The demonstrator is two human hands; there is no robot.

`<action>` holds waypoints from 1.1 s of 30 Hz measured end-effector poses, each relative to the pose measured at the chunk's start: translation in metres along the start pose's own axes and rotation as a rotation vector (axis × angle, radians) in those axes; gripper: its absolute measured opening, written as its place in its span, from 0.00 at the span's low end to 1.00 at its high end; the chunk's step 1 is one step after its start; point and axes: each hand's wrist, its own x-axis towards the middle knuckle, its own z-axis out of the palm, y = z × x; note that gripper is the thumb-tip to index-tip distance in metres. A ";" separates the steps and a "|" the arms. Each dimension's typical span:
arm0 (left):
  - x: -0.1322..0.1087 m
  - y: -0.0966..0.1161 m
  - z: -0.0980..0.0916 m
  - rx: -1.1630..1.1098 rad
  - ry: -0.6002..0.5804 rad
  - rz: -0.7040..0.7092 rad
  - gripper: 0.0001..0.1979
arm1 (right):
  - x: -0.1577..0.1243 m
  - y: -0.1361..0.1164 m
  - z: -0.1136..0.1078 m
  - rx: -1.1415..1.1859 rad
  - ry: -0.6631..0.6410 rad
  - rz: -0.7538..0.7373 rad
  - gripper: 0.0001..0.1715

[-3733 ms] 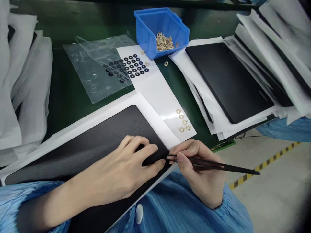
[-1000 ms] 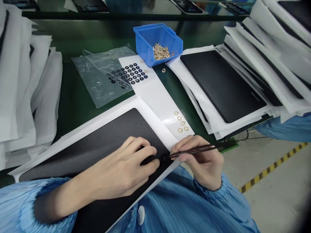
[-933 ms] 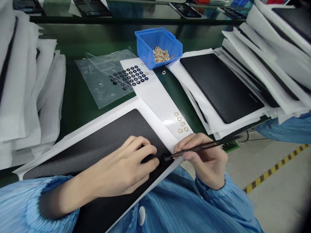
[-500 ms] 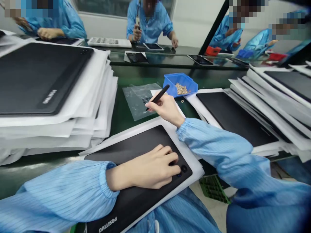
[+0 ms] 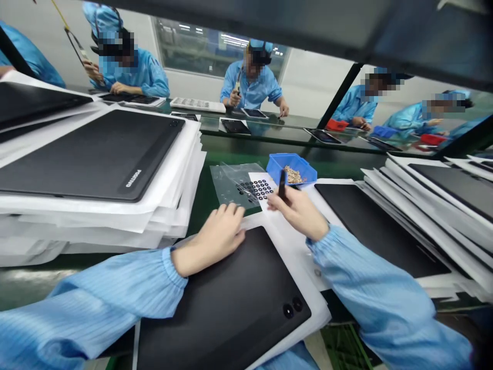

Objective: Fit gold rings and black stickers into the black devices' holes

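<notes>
A black tablet [image 5: 231, 288] lies back-side up in front of me on white sheets, with two round camera lenses near its right corner. My left hand [image 5: 215, 236] is over its far left edge, fingers stretched out and slightly bent, holding nothing I can see. My right hand [image 5: 302, 210] grips a slim black pen-shaped tool [image 5: 283, 184], which points upward; its lower tip is hidden by the fingers. Just left of that hand is a white sheet of black ring stickers [image 5: 262, 188], partly inside a clear plastic bag [image 5: 225, 180].
A blue bin [image 5: 274, 167] holds small tan pieces. Tall stacks of tablets interleaved with white sheets stand left [image 5: 162, 216] and right [image 5: 427, 205]. Another black tablet [image 5: 381, 231] lies at right. Several people in blue work across the bench; a dark shelf [image 5: 308, 41] hangs overhead.
My left hand has moved from beside the camera lenses to the tablet's far left edge. My right hand has turned the tool more upright. The view has tilted up.
</notes>
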 end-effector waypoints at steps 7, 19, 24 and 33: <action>0.004 -0.017 -0.011 -0.098 -0.179 -0.041 0.16 | -0.027 0.036 -0.004 -0.183 -0.195 0.142 0.14; 0.002 -0.005 -0.007 -0.111 -0.022 0.003 0.09 | -0.032 0.030 -0.004 -0.151 -0.246 0.270 0.12; 0.003 -0.008 0.001 -0.131 -0.050 0.004 0.11 | -0.033 0.032 -0.005 -0.122 -0.331 0.326 0.17; -0.001 0.002 -0.002 -0.116 -0.107 -0.037 0.12 | -0.048 0.062 0.010 0.254 -0.362 0.350 0.21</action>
